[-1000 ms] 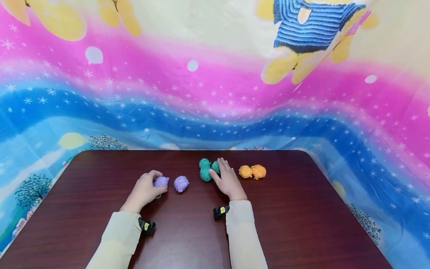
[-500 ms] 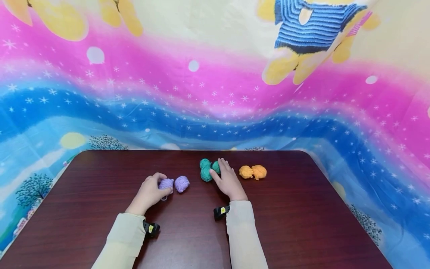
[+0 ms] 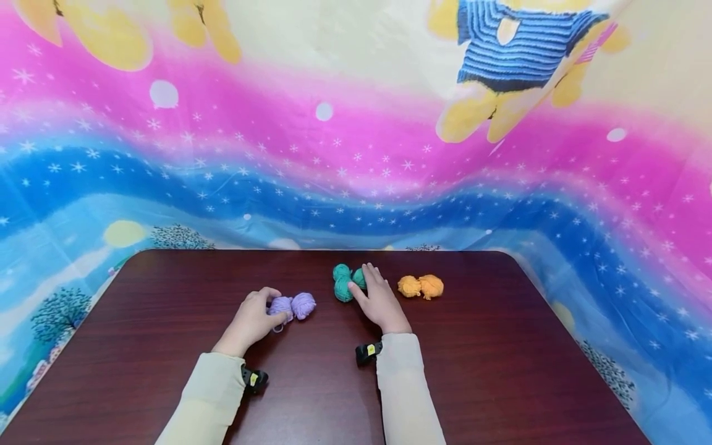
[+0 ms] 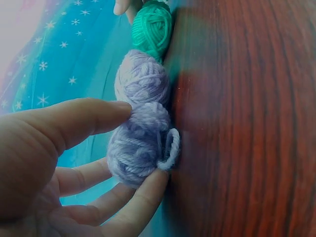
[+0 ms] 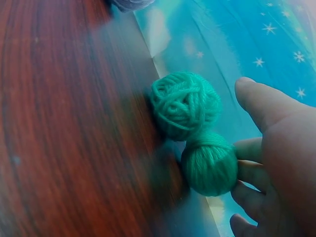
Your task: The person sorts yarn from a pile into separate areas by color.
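My left hand holds a purple yarn ball between thumb and fingers on the table, and a loose strand loops from it. A second purple yarn ball sits against its right side. Farther right, three green yarn balls lie clustered together. Beside them is my right hand, its fingers stretched forward. In the right wrist view its fingers touch one green ball, while the thumb stands away from the other green ball. One green ball is hidden in that view.
Two orange yarn balls touch each other right of my right hand. The dark red-brown wooden table ends at a back edge just beyond the green balls. Behind it hangs a colourful printed cloth. A black wrist camera is on each wrist.
My left hand has slid its purple yarn ball rightward, closing the gap to the second purple ball until they touch. My right hand stays in place beside the green balls.
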